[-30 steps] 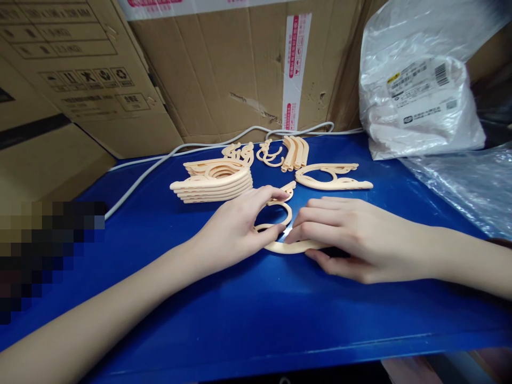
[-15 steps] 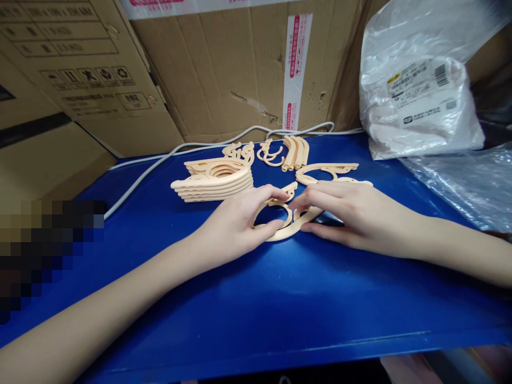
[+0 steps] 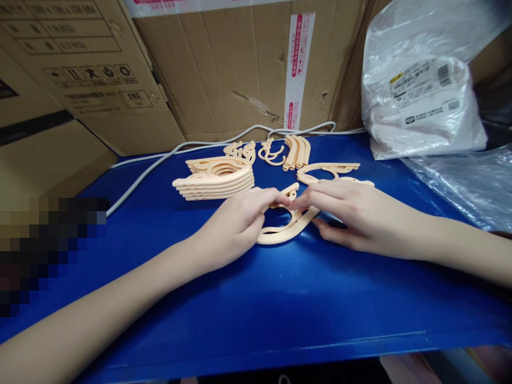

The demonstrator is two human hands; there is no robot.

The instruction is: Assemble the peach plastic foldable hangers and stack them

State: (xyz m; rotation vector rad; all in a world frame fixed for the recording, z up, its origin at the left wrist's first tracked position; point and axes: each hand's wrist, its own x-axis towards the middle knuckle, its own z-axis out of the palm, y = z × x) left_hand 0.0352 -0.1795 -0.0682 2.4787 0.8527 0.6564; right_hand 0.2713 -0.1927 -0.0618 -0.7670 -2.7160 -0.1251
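A cream plastic folding hanger (image 3: 282, 236) lies on the blue tabletop between my hands, its curved bar towards me. My left hand (image 3: 244, 216) grips its left side, the index finger stretched over the inner loop and the thumb drawn in at the bar. My right hand (image 3: 352, 216) arches over the right side, index fingertip pressing near the middle and meeting the left index fingertip. The right thumb sits just off the bar's outer edge. My right fingers partly cover another hanger (image 3: 318, 169) behind. A stack of folded hangers (image 3: 218, 184) stands beyond my left hand.
Loose hooks (image 3: 272, 154) and several curved arms (image 3: 296, 152) lie behind. A white cable (image 3: 160, 154) runs along the back. Cardboard boxes (image 3: 224, 69) wall the rear and left. A white plastic bag (image 3: 420, 106) and clear plastic wrap (image 3: 460, 181) sit at right.
My left thumb has drawn back left from the hanger's front bar, baring more of it. My right thumb has come slightly off the bar. The hanger has shifted a little.
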